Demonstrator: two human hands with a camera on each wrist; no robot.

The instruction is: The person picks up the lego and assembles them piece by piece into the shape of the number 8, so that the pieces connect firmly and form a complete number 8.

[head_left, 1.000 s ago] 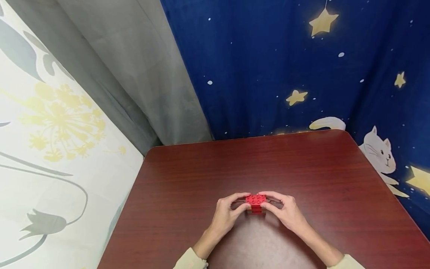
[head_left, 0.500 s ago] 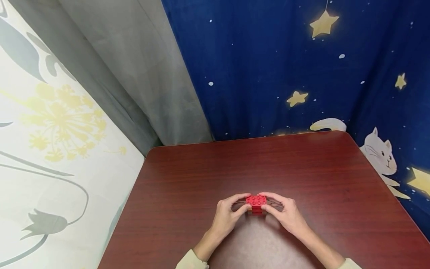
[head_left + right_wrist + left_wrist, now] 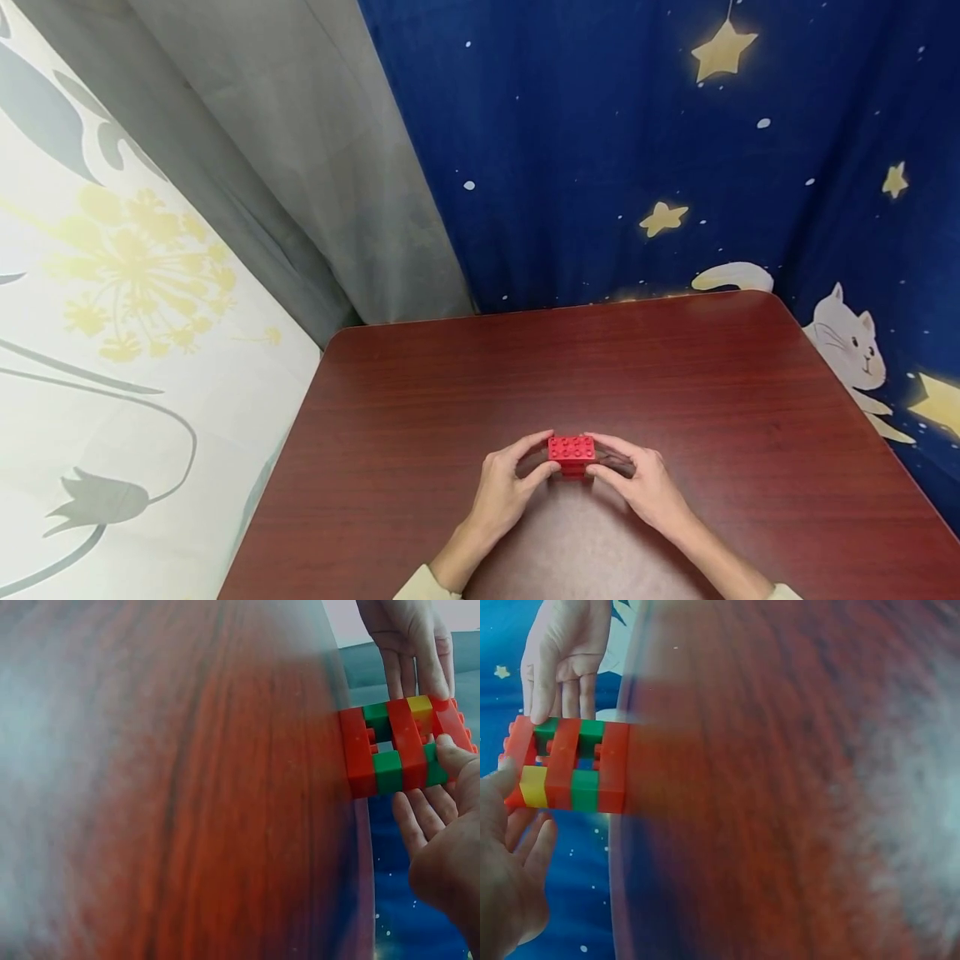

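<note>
A small tower of toy bricks stands on the table between both hands, its studded red top brick (image 3: pixel 572 448) showing in the head view. From the side, long red bricks (image 3: pixel 562 754) alternate with short bricks: a yellow brick (image 3: pixel 534 786) and several green ones (image 3: pixel 585 791), with gaps between. My left hand (image 3: pixel 501 483) pinches the left end of the top brick, thumb at the front and index finger behind. At the right end, my right hand (image 3: pixel 648 483) holds it the same way. The remaining fingers of both hands extend behind the tower.
The dark red wooden table (image 3: pixel 420 392) reaches back to a blue curtain with stars (image 3: pixel 585 167) and a grey curtain (image 3: pixel 300 150). A white patterned curtain (image 3: pixel 247 400) hangs along the left edge.
The index fingertips of both hands have spread slightly apart and the thumbs have slid a little lower, baring more of the top brick. The tower has stayed in place.
</note>
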